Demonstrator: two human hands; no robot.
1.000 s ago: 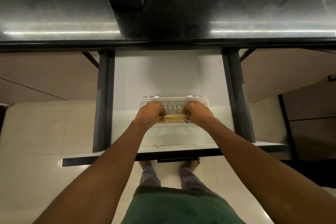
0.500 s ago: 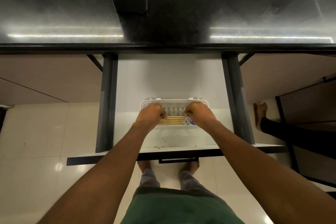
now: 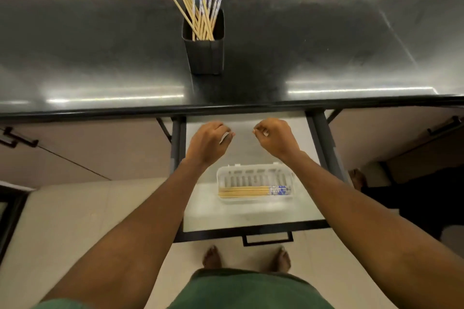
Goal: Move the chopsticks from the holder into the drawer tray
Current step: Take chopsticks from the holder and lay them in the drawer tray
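Both hands hang over the open drawer [image 3: 251, 213] with fingers loosely curled. The left hand [image 3: 209, 142] and the right hand [image 3: 273, 138] seem to hold nothing, though a pale sliver at the left fingertips is too blurred to read. The knuckles point towards the counter [image 3: 100, 57], whose front edge is just beyond them, and the forearms run in straight from the body.

The next grab probably turns on the holder [image 3: 204, 55]. It stands on the counter ahead of and above the hands, roughly in line with the left hand, which is therefore the nearer one. The standing chopsticks [image 3: 198, 7] fan out of its open top, their long axes near upright and leaning away, blue-patterned ends uppermost. A reach would have to clear the counter edge and close on them from above.

Nearer the body than the hands, the white slotted tray [image 3: 253, 173] sits in the drawer. The laid chopsticks [image 3: 243, 191] lie flat along its near wall, running left to right with patterned ends to the right. I judge the task partly done.
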